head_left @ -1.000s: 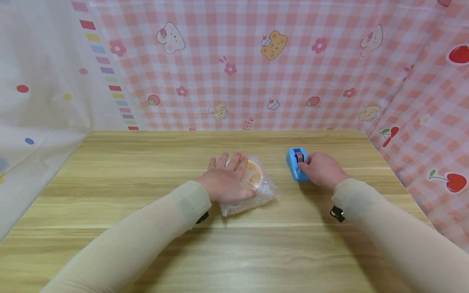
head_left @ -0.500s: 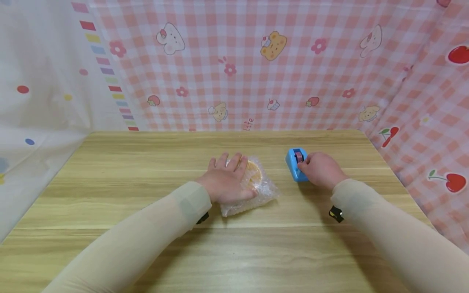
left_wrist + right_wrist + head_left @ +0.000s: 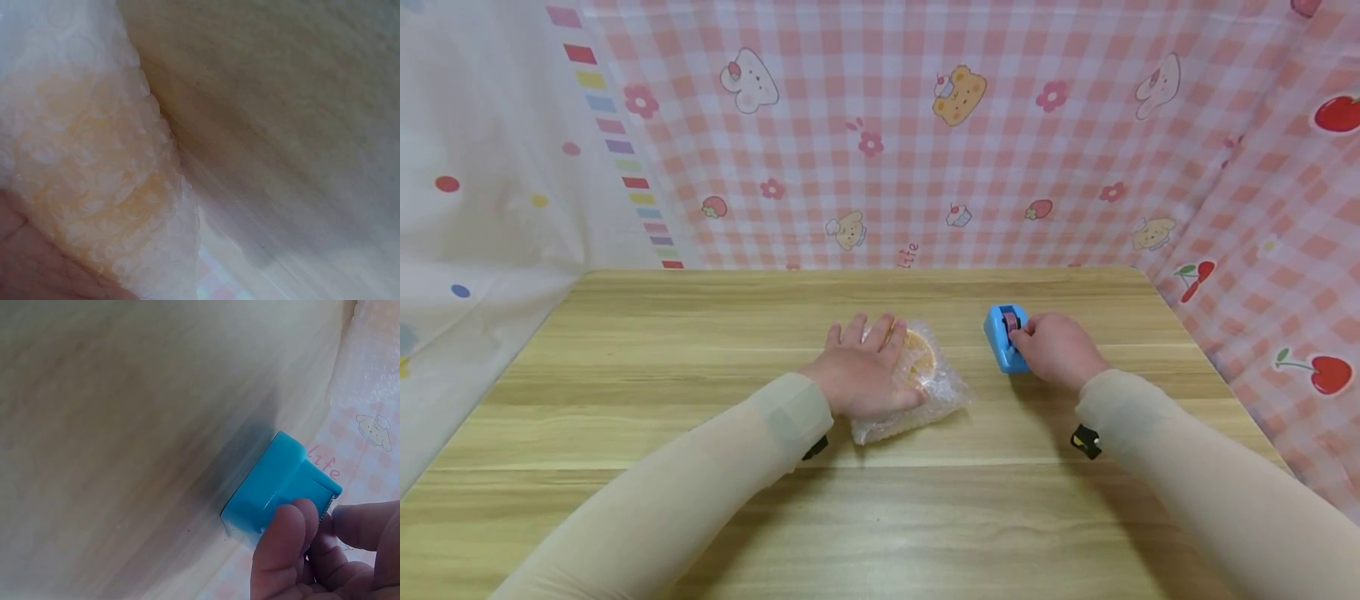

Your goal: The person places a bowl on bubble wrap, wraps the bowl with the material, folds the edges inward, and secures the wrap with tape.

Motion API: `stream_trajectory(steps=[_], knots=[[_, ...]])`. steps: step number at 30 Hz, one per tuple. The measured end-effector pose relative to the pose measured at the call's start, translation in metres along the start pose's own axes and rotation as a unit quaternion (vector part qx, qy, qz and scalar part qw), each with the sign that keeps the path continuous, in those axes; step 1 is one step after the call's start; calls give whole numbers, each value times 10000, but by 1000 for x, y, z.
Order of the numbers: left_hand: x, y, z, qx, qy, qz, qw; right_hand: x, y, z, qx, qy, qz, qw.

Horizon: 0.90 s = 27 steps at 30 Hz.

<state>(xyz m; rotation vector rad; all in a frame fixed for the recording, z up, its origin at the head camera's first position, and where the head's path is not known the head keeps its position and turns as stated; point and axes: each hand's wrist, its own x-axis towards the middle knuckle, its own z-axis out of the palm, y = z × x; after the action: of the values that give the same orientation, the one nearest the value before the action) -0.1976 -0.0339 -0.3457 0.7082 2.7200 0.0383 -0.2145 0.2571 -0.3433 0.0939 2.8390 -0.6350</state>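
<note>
A bubble-wrap packet (image 3: 946,390) lies on the wooden table, with a round orange-yellow item (image 3: 921,348) showing through it. My left hand (image 3: 859,377) rests flat on top, fingers spread, covering its left part. The packet's bubbly side (image 3: 94,137) fills the left of the left wrist view. Right of it stands a blue tape dispenser (image 3: 1002,340) carrying a pinkish roll of tape (image 3: 1012,323). My right hand (image 3: 1063,350) pinches the tape at the dispenser's serrated cutter (image 3: 329,505), thumb against index finger. Curled fingers touch the dispenser's side; the pinched strip itself is hardly visible.
The wood-grain table (image 3: 880,525) reaches back to a pink checked cloth (image 3: 820,167) with cartoon prints. A white dotted curtain (image 3: 490,208) hangs at the left, and more checked cloth (image 3: 1262,292) at the right. Both wrists wear small black devices (image 3: 1086,442).
</note>
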Motion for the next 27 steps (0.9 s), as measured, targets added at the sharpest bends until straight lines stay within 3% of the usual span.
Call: stream_trajectory(steps=[27], knots=[[2, 0, 1, 81, 27, -23, 10000, -3, 1, 1, 869, -338, 480, 9945]])
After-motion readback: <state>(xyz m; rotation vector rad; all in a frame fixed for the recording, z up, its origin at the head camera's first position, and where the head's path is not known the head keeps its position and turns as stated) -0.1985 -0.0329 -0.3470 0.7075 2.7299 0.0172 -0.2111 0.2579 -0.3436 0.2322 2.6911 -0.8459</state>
